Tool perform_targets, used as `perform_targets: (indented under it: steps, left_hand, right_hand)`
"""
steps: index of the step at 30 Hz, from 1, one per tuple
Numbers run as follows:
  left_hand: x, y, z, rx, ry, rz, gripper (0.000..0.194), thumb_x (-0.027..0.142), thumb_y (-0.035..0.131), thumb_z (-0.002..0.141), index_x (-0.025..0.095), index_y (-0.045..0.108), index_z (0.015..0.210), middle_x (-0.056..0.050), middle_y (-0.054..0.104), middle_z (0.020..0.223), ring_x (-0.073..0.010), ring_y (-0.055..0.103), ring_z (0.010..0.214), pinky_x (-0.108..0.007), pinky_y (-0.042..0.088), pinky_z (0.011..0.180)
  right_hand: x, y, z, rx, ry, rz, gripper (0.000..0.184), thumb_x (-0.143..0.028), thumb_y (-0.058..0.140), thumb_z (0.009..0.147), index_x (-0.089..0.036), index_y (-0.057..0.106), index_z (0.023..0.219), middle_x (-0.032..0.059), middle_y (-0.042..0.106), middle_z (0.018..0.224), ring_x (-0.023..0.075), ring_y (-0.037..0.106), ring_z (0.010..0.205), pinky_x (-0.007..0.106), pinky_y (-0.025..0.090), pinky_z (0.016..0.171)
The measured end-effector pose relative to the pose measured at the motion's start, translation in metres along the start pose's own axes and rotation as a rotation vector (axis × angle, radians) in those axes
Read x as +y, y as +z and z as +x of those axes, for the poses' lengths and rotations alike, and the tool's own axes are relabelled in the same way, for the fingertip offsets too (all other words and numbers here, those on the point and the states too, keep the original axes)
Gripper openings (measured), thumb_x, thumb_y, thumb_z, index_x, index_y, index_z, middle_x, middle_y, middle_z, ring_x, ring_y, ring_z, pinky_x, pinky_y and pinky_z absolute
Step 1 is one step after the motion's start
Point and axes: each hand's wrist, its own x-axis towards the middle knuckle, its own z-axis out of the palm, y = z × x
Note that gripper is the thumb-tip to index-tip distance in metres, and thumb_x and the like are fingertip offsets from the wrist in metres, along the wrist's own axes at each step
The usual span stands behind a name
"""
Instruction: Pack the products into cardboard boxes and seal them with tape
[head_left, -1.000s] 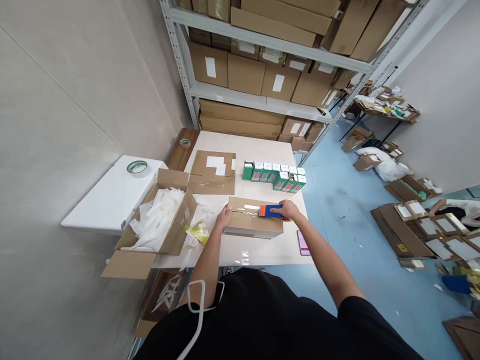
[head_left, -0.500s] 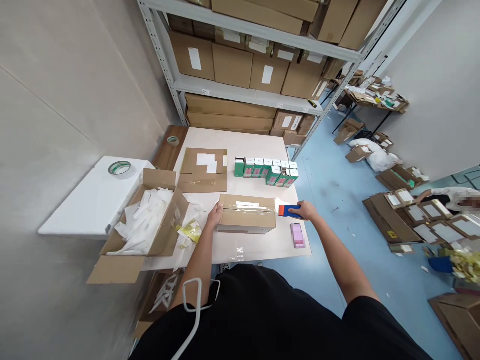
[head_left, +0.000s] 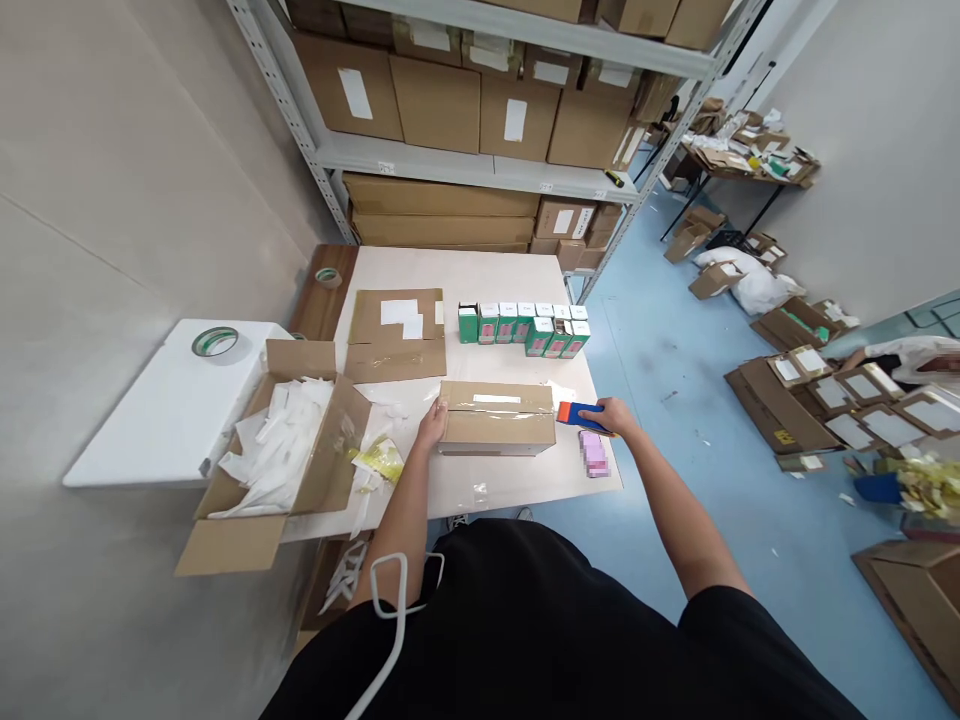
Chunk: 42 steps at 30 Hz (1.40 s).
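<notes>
Right hand (head_left: 613,415) wraps its fingers around a blue-and-orange tape dispenser (head_left: 577,414) beside a closed carton (head_left: 499,427) on a pale table (head_left: 442,268)
Left hand (head_left: 433,424) touches the carton's left end, finger spread impossible to tell; the carton looks stiff, its weight unclear, best held at its 2 ends, its contents hidden, while an open box (head_left: 331,440) holds soft-looking white strips (head_left: 271,455)

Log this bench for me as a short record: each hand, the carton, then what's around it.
Left hand: against the left end of the carton
Right hand: holding a blue-and-orange tool, near the carton's right end
Carton: closed, white label on top
Beyond carton: flat cardboard, green-and-white boxes
Left side: open box of white strips
Right side: pink item, blurred
</notes>
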Motion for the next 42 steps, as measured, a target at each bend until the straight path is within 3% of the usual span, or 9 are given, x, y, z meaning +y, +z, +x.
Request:
perform_targets:
  steps: [5, 8, 14, 19, 23, 27, 33, 39, 42]
  left_hand:
    - [0.023, 0.036, -0.009, -0.061, -0.001, 0.007, 0.061, 0.055, 0.037, 0.105, 0.021, 0.052, 0.154, -0.008, 0.055, 0.157, -0.0270, 0.048, 0.147, -0.038, 0.033, 0.125]
    - [0.024, 0.045, -0.010, -0.093, -0.008, 0.008, 0.063, 0.057, 0.037, 0.104, 0.022, 0.049, 0.156, -0.008, 0.053, 0.158, -0.0278, 0.046, 0.149, -0.040, 0.033, 0.125]
    - [0.013, 0.037, 0.001, -0.123, -0.029, -0.027, 0.063, 0.057, 0.043, 0.103, 0.024, 0.049, 0.156, -0.006, 0.053, 0.158, -0.0267, 0.044, 0.150, -0.040, 0.032, 0.126]
    - [0.003, 0.017, 0.011, -0.126, 0.010, -0.128, 0.059, 0.055, 0.042, 0.105, 0.019, 0.060, 0.147, -0.007, 0.060, 0.152, -0.0254, 0.051, 0.145, -0.037, 0.039, 0.122]
    - [-0.011, -0.011, 0.018, -0.126, -0.069, -0.163, 0.062, 0.059, 0.039, 0.105, 0.015, 0.066, 0.139, -0.011, 0.066, 0.143, -0.0282, 0.062, 0.135, -0.040, 0.048, 0.114]
    - [-0.025, -0.041, 0.022, -0.044, -0.104, -0.090, 0.066, 0.064, 0.035, 0.104, 0.016, 0.066, 0.138, -0.012, 0.068, 0.141, -0.0282, 0.063, 0.133, -0.040, 0.050, 0.112]
    - [-0.018, -0.076, 0.015, 0.210, -0.280, 0.186, 0.077, 0.055, 0.052, 0.099, 0.010, 0.039, 0.161, -0.022, 0.052, 0.155, -0.0388, 0.048, 0.145, -0.052, 0.037, 0.121]
    - [0.044, -0.089, 0.011, 0.106, 0.165, 0.036, 0.058, 0.051, 0.052, 0.101, 0.021, 0.055, 0.151, -0.010, 0.056, 0.155, -0.0284, 0.050, 0.146, -0.040, 0.037, 0.122]
    - [0.073, -0.090, 0.010, 0.010, 0.217, -0.071, 0.061, 0.059, 0.047, 0.103, 0.026, 0.053, 0.154, -0.008, 0.052, 0.159, -0.0269, 0.050, 0.146, -0.038, 0.040, 0.120]
  right_hand:
    - [0.039, -0.006, -0.011, 0.011, 0.084, -0.006, 0.050, -0.070, 0.069, 0.079, -0.022, 0.063, 0.067, 0.0078, 0.068, 0.069, 0.0235, 0.064, 0.071, 0.029, 0.033, 0.055]
    - [0.049, -0.008, -0.016, 0.008, 0.112, -0.007, 0.050, -0.070, 0.069, 0.079, -0.022, 0.062, 0.066, 0.0060, 0.067, 0.068, 0.0214, 0.063, 0.069, 0.028, 0.033, 0.055]
    - [0.046, -0.009, -0.018, 0.010, 0.078, 0.046, 0.050, -0.068, 0.068, 0.079, -0.022, 0.059, 0.063, 0.0020, 0.062, 0.062, 0.0183, 0.058, 0.065, 0.028, 0.030, 0.054]
    - [0.029, -0.014, -0.023, 0.011, 0.063, 0.160, 0.053, -0.072, 0.068, 0.076, -0.022, 0.058, 0.062, -0.0011, 0.057, 0.059, 0.0158, 0.054, 0.062, 0.026, 0.033, 0.055]
    - [-0.007, -0.014, -0.033, 0.010, 0.022, 0.335, 0.058, -0.077, 0.068, 0.072, -0.021, 0.057, 0.062, -0.0013, 0.057, 0.060, 0.0156, 0.054, 0.063, 0.025, 0.036, 0.056]
    - [-0.060, -0.009, -0.039, 0.027, -0.078, 0.477, 0.063, -0.082, 0.066, 0.068, -0.021, 0.057, 0.063, -0.0016, 0.056, 0.061, 0.0159, 0.054, 0.065, 0.024, 0.038, 0.057]
    - [-0.142, 0.002, -0.039, 0.030, -0.245, 0.565, 0.066, -0.086, 0.064, 0.069, -0.021, 0.054, 0.062, -0.0032, 0.053, 0.060, 0.0146, 0.051, 0.064, 0.023, 0.038, 0.057]
    - [-0.216, 0.000, -0.039, 0.019, -0.319, 0.406, 0.064, -0.083, 0.062, 0.075, -0.021, 0.057, 0.062, -0.0020, 0.055, 0.060, 0.0151, 0.053, 0.063, 0.024, 0.034, 0.054]
    - [-0.258, -0.004, -0.045, 0.022, -0.313, 0.275, 0.059, -0.079, 0.064, 0.079, -0.020, 0.067, 0.070, 0.0031, 0.067, 0.071, 0.0188, 0.062, 0.071, 0.025, 0.036, 0.058]
